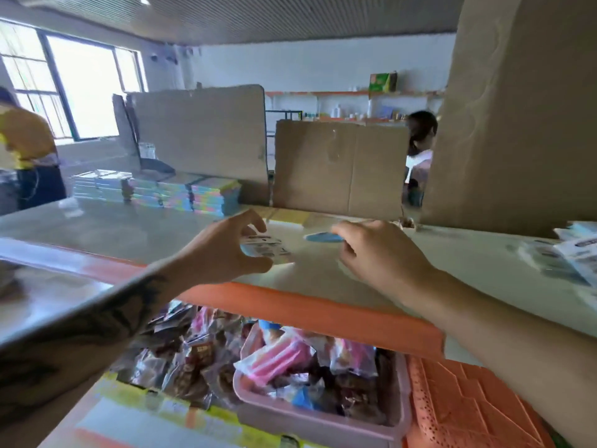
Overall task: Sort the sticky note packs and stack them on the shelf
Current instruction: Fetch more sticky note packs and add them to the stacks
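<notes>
Left hand [226, 247] grip pinches white printed sticky note pack [263, 248] above grey shelf top [129, 231]; right hand [378, 250] grip pinches flat blue pack [323, 237], just right of it.

Whole shot's motion-blurred, so the print on the pack [263, 248] in my left hand [223, 250] is unreadable. My right hand [378, 253] covers most of the blue piece [319, 237], can't tell what it is. The packs on the right [562, 253] run off the frame edge. The pink bin [323, 421] sits partly under the shelf [307, 305], its contents just smeared wrappers.
</notes>
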`<state>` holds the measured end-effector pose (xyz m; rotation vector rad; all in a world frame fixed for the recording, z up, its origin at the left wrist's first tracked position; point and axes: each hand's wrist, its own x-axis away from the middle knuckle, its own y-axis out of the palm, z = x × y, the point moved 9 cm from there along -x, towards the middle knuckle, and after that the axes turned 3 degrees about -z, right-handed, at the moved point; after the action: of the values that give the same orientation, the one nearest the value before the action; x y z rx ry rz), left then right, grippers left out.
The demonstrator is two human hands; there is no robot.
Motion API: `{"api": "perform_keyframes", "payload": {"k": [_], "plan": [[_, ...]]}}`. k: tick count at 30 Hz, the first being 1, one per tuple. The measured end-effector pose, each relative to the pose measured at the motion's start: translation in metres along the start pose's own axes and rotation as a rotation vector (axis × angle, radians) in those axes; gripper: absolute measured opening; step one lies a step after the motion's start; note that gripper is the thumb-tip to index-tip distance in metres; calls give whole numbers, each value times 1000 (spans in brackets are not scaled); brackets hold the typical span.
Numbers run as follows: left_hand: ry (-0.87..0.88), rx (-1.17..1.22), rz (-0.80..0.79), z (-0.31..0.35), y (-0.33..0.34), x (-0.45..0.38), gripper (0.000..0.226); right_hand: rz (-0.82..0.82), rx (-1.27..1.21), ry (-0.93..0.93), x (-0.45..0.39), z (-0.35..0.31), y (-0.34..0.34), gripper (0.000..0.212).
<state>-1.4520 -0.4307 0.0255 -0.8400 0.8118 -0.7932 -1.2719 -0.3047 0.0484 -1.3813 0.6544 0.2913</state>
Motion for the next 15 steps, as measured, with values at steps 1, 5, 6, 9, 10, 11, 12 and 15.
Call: {"api": "perform_keyframes", "payload": {"k": [1, 5, 6, 9, 10, 11, 12, 15], "plan": [[3, 16, -15, -17, -4, -2, 50, -21, -4, -4, -11, -10, 13, 26], [14, 52, -103, -75, -12, -15, 52, -127, -20, 21, -38, -36, 51, 35], [19, 57, -123, -87, -14, -17, 53, -156, -36, 23, -39, -42, 56, 37], [68, 41, -187, -107, -18, -25, 52, -233, -109, 32, -41, -51, 61, 37], [87, 34, -213, -110, -19, -28, 52, -243, -147, 33, -43, -53, 60, 35], [99, 29, -239, -112, -18, -30, 53, -243, -185, 30, -45, -54, 57, 31], [108, 27, -260, -115, -18, -31, 56, -239, -217, 29, -48, -56, 54, 27], [135, 11, -271, -116, -17, -34, 65, -211, -267, 35, -66, -61, 48, 24]]}}
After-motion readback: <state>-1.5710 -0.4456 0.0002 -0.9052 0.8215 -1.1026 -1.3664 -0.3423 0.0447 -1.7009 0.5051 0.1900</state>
